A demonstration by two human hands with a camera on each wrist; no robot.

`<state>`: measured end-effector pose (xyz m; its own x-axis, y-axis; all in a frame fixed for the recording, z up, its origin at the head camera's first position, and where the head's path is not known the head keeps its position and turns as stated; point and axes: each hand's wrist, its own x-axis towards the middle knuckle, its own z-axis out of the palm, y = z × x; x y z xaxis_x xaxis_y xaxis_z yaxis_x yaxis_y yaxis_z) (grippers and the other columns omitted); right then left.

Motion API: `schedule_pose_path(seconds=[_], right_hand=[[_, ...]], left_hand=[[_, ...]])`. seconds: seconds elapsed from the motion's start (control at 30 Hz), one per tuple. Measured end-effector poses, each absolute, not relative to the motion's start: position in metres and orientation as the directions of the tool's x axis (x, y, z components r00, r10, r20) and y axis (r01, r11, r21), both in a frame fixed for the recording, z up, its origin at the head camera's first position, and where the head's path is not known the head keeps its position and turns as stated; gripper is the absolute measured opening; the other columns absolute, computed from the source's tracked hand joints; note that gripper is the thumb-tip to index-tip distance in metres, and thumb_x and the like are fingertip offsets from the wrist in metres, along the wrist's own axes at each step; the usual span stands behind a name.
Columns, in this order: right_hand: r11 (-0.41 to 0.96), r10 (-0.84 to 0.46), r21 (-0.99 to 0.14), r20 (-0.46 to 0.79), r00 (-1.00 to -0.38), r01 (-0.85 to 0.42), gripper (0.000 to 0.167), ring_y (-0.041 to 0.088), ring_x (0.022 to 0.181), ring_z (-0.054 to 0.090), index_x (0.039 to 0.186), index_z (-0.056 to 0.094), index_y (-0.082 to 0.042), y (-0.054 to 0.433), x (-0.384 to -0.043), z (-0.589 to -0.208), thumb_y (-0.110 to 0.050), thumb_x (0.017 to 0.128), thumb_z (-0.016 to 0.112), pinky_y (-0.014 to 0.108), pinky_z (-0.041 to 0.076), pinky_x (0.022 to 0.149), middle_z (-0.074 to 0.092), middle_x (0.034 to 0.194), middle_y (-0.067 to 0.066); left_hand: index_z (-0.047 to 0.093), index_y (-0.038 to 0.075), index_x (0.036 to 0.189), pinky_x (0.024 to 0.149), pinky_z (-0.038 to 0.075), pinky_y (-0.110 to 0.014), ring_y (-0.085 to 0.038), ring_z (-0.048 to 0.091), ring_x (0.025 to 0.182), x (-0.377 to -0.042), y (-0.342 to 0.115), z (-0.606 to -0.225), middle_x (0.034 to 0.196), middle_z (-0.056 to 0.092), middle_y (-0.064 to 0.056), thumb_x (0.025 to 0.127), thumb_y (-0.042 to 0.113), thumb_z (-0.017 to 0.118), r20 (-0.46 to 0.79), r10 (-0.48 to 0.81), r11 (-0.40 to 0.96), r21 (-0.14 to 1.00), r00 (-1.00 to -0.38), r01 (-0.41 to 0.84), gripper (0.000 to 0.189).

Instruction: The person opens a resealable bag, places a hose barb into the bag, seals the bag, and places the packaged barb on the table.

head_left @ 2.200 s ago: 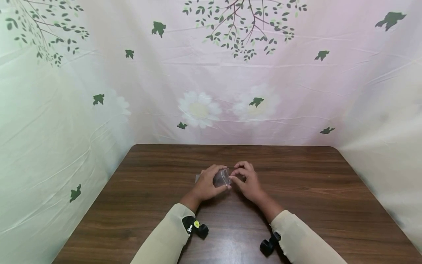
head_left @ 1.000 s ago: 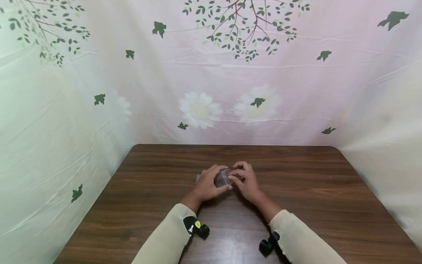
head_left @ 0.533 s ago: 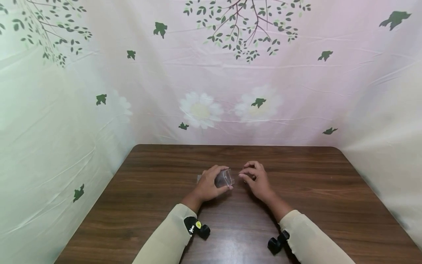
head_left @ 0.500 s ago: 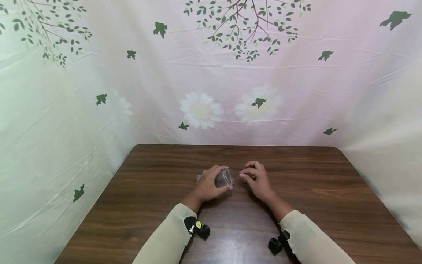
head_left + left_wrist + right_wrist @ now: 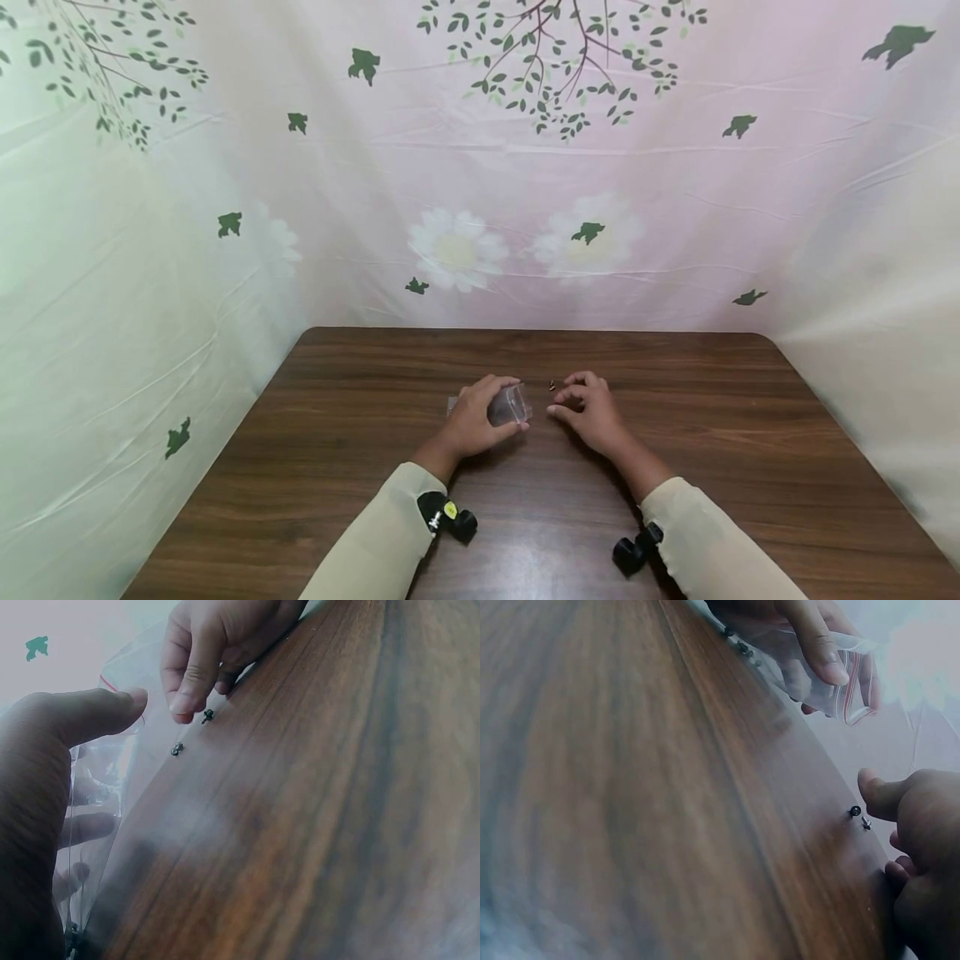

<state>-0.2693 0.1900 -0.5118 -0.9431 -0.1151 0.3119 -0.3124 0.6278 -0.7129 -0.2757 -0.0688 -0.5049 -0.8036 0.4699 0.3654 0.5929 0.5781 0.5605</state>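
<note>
My left hand (image 5: 474, 417) grips a clear zip-lock bag (image 5: 510, 406), with the bag's mouth facing right. In the right wrist view the bag's red-striped seal (image 5: 851, 686) shows past the thumb, and several small dark screws (image 5: 742, 649) show at the bag's far end. Two small dark screws lie on the table beside my right hand (image 5: 588, 408); in the left wrist view, one screw (image 5: 208, 716) is close by the fingertips and another screw (image 5: 177, 749) a little apart. The right thumb and fingers are loosely bent, slightly apart, with nothing seen between them.
The brown wood-grain table (image 5: 337, 467) extends around both hands. A pale printed cloth (image 5: 517, 183) hangs behind it and at both sides. Each sleeve has a black wrist camera, the left camera (image 5: 461, 525) and the right camera (image 5: 628, 554), low over the table.
My right hand has moved from the bag's mouth to the right, down by the loose screws, which now show past its fingers. The left hand and bag stay nearly still.
</note>
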Motion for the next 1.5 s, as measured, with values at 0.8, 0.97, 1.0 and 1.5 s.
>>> schedule_pose_path(seconds=[0.8, 0.97, 1.0, 1.5], right_hand=[[0.626, -0.117, -0.708, 0.330, -0.937, -0.327, 0.015, 0.035, 0.124, 0.053, 0.085, 0.072, -0.011, 0.188, -0.265, -0.510, -0.010, 0.097, 0.082, 0.042, 0.045, 0.096, 0.064, 0.135, 0.017], [0.586, -0.094, -0.713, 0.411, -0.907, -0.384, 0.012, 0.034, 0.122, 0.053, 0.086, 0.074, -0.009, 0.182, -0.264, -0.509, -0.008, 0.095, 0.082, 0.037, 0.047, 0.092, 0.065, 0.131, 0.016], [0.578, -0.092, -0.711, 0.430, -0.898, -0.400, 0.012, 0.033, 0.120, 0.053, 0.086, 0.074, -0.009, 0.181, -0.264, -0.510, -0.007, 0.095, 0.082, 0.035, 0.048, 0.090, 0.065, 0.130, 0.017], [0.478, -0.144, -0.696, 0.540, -0.829, -0.536, 0.012, 0.028, 0.116, 0.054, 0.089, 0.073, -0.009, 0.143, -0.257, -0.512, -0.005, 0.094, 0.082, 0.026, 0.048, 0.082, 0.066, 0.130, 0.019]], left_hand=[[0.060, 0.019, 0.149, 0.105, 0.047, -0.049, -0.019, 0.068, 0.117, -0.276, -0.069, -0.506, 0.137, 0.071, -0.003, 0.090, 0.042, 0.088, 0.381, 0.474, 0.571, 0.554, -0.794, 0.606, 0.069], [0.060, 0.019, 0.149, 0.105, 0.047, -0.050, -0.018, 0.068, 0.116, -0.275, -0.069, -0.506, 0.137, 0.071, -0.004, 0.090, 0.041, 0.089, 0.383, 0.477, 0.565, 0.556, -0.791, 0.609, 0.068], [0.060, 0.019, 0.148, 0.104, 0.047, -0.049, -0.018, 0.068, 0.116, -0.275, -0.069, -0.506, 0.137, 0.071, -0.004, 0.090, 0.041, 0.089, 0.383, 0.478, 0.564, 0.557, -0.791, 0.610, 0.068], [0.062, 0.017, 0.147, 0.099, 0.046, -0.046, -0.019, 0.068, 0.112, -0.276, -0.070, -0.507, 0.135, 0.072, -0.005, 0.089, 0.044, 0.089, 0.389, 0.477, 0.555, 0.562, -0.788, 0.613, 0.069]])
